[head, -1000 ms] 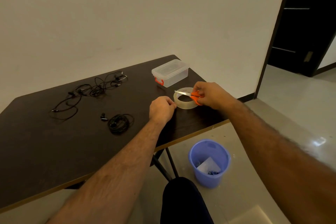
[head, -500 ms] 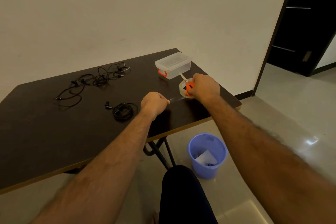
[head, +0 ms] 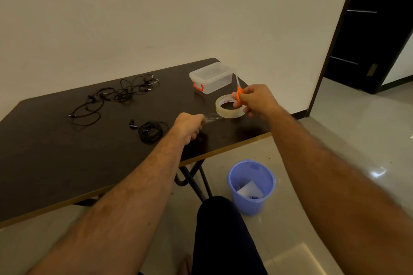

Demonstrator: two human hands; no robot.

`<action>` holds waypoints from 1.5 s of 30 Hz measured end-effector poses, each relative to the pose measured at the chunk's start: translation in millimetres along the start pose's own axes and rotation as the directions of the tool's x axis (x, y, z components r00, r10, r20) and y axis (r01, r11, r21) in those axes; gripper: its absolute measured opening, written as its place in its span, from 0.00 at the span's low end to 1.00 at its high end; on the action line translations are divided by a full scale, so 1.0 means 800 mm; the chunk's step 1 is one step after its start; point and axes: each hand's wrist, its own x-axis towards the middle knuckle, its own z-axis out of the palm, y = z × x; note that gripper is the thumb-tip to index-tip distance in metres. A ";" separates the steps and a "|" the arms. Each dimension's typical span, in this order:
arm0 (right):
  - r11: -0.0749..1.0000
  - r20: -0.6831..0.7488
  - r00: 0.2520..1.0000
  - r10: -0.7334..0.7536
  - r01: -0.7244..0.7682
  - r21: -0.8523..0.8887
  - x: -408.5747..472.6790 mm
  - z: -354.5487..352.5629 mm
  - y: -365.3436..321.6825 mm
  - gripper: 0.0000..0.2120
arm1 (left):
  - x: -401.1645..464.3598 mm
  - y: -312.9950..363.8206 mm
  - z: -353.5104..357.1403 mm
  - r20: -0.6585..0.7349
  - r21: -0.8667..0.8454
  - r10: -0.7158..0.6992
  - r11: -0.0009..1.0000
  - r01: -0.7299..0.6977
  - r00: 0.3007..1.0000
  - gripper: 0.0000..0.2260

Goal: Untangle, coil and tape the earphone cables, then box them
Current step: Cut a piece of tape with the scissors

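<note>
The dark table [head: 55,163] carries everything; at its far corner sits the clear lidded box [head: 210,77], shut, rigid and light by the look of it — best lifted by its walls or the orange latch. Left of it sprawls the tangled earphone cable [head: 116,96], thin, limp and prone to snag, so I would tease it out by the plugs and buds rather than pull mid-length; nearer lies the coiled earphone cable [head: 153,130], loose and likely to spring open unless pinched across the whole bundle. The tape roll [head: 229,106] lies flat near the right edge; a clear strip of tape [head: 212,117] runs from it, sticky and flimsy — hold it taut. The left hand [head: 190,125] is closed on the strip's free end; the right hand [head: 257,99] is clamped around the orange-handled scissors [head: 239,90], blades pointing up.
</note>
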 end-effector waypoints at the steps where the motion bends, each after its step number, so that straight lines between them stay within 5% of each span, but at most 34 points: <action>1: 1.000 0.084 0.996 0.006 -0.007 0.005 -0.006 -0.007 0.000 0.13 | -0.002 0.001 0.000 0.015 -0.033 -0.016 0.999 0.017 1.000 0.05; 4: 0.996 0.372 0.924 0.085 -0.084 -0.019 -0.022 -0.028 0.002 0.18 | -0.003 0.004 0.001 0.056 -0.125 -0.066 0.989 0.073 0.996 0.05; 7: 0.976 0.629 0.748 0.214 -0.189 -0.107 -0.034 -0.035 0.008 0.27 | 0.001 0.006 0.003 0.084 -0.190 -0.101 0.975 0.116 0.991 0.05; 15: 0.943 0.846 0.501 0.180 -0.332 -0.004 -0.042 -0.017 0.030 0.33 | 0.006 0.012 0.005 0.154 -0.281 -0.143 0.942 0.182 0.978 0.04; 34: 0.894 0.790 0.590 0.168 -0.428 0.129 -0.018 0.026 0.024 0.24 | 0.005 0.015 -0.002 0.202 -0.337 -0.156 0.916 0.218 0.967 0.04; 45: 0.963 0.700 0.688 0.191 -0.270 0.002 -0.022 0.028 0.009 0.23 | 0.002 0.007 -0.006 0.113 -0.198 -0.131 0.969 0.151 0.985 0.05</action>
